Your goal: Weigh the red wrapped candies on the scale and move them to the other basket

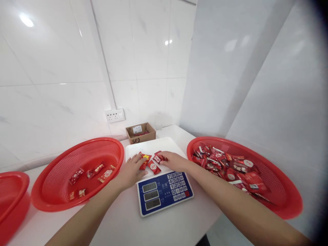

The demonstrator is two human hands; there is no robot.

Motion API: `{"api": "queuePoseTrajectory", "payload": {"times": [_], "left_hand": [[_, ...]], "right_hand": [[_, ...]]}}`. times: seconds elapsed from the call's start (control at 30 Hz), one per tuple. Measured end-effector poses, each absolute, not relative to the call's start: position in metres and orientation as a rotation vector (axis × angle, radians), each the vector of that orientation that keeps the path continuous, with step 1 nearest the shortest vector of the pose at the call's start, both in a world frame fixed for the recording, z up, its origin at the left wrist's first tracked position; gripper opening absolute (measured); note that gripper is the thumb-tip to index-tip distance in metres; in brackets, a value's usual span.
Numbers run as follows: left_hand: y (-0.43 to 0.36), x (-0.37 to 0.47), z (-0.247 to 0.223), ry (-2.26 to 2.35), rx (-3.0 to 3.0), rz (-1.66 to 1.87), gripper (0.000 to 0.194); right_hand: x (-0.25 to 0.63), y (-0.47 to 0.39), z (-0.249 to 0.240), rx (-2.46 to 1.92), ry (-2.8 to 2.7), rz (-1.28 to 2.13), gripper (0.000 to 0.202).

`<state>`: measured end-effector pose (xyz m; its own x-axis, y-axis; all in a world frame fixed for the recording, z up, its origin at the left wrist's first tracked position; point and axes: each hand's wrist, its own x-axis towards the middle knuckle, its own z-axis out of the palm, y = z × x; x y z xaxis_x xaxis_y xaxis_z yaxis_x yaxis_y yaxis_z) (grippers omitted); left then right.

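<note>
Several small red snack packets lie in a group on the white pan (166, 141) of a digital scale with a blue keypad panel (165, 191). My left hand (131, 172) rests at the pan's left side, fingers apart, its tips touching a red packet with yellow print (145, 160). From the right, my right hand (172, 161) reaches over the pan, its fingers bent onto a red snack packet (157, 157) and partly covering it. Between the hands sits a red packet with a round pale label (153, 167).
To the right, a red mesh basket (289, 194) holds many red packets. The left red basket (60, 167) contains several packets; another red basket (19, 179) is cut off at the left edge. Behind the scale stands an open cardboard box (145, 137), near the tiled wall.
</note>
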<state>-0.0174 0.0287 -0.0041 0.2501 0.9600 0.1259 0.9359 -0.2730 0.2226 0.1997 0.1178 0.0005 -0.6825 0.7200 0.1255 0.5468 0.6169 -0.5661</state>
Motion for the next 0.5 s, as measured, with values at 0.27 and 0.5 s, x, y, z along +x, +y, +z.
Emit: {"api": "queuePoseTrajectory", "payload": {"times": [0.27, 0.5], "left_hand": [[0.032, -0.023, -0.003, 1.892, 2.330, 0.462, 0.047], [-0.007, -0.021, -0.001, 1.826, 2.378, 0.465, 0.046]], "right_hand": [[0.264, 0.097, 0.023, -1.230, -2.421, 0.540, 0.041], [0.366, 0.086, 0.018, -1.704, -2.454, 0.566, 0.032]]}}
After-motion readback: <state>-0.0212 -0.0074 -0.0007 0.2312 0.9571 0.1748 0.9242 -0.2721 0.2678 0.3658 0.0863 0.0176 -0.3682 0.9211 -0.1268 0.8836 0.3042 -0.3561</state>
